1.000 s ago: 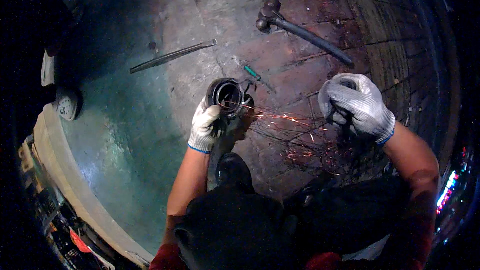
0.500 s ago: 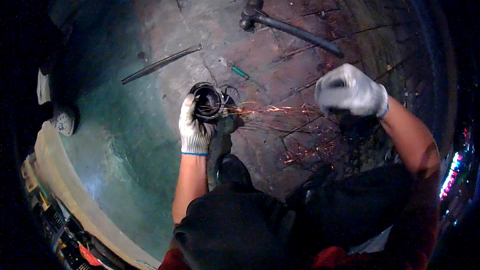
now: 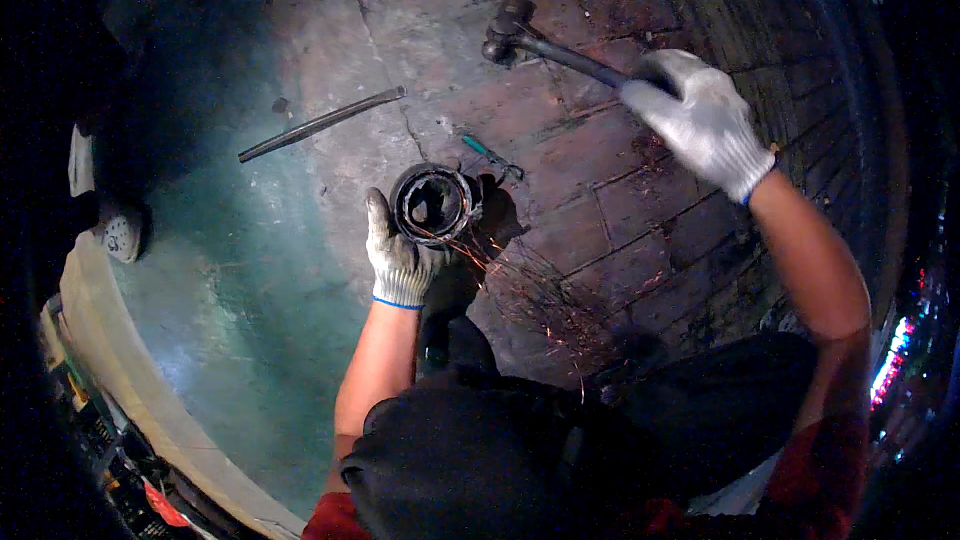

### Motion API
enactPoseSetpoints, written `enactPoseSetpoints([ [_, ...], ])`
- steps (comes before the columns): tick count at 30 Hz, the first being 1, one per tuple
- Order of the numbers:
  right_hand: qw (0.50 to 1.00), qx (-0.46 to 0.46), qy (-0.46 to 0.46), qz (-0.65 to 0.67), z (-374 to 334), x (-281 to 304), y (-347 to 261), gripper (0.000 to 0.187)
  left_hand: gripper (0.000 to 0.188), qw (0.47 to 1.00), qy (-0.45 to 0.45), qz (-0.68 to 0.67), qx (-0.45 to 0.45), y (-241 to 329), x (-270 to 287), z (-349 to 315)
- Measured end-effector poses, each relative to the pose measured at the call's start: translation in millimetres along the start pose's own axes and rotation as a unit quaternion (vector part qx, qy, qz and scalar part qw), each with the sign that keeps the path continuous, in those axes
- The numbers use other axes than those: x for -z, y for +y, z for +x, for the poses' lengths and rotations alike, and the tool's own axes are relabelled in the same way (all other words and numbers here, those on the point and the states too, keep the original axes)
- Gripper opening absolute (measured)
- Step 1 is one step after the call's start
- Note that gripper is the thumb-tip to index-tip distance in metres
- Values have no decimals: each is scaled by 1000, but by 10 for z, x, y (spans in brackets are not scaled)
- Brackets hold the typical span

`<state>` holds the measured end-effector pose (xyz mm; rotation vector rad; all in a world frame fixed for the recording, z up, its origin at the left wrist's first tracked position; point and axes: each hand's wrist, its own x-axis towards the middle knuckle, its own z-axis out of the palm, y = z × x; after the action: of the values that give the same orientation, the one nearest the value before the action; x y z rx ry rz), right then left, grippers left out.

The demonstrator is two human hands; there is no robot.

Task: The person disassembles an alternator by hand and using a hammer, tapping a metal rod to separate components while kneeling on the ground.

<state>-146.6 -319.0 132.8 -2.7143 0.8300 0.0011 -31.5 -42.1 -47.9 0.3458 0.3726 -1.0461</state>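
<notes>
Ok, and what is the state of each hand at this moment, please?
Left hand: closed, holding the dark round part.
Right hand: at the hammer handle; whether fully closed on it cannot be told.

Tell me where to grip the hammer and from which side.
The hammer is likely best gripped by its handle, toward the end opposite the head, coming from the right. The handle is long and slim and slants toward that side, where the right hand is; the bulky head lies to the upper left.
</notes>
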Motion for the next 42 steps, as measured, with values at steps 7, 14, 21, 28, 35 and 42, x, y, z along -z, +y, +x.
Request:
enactPoseSetpoints([
  [7,952,221,-207,-47,-552,-727,-765,46,79,997,32,67,26,-226,-6,73],
  [14,922,143,-356,-55,-460,-920,-701,28,69,955,-67,285,39,-335,-37,-86],
  [21,892,92,-356,262,-244,-534,-479,32,81,965,-72,250,38,-223,-52,-37],
  [28,821,241,-291,428,-271,-494,-598,16,83,951,-147,258,87,-272,-414,-98],
  [35,762,247,-299,518,-406,-254,-802,12,68,906,-89,394,128,-318,-613,-428],
  [42,783,53,-336,521,-513,-144,-624,20,50,855,53,515,32,-261,-602,-567],
])
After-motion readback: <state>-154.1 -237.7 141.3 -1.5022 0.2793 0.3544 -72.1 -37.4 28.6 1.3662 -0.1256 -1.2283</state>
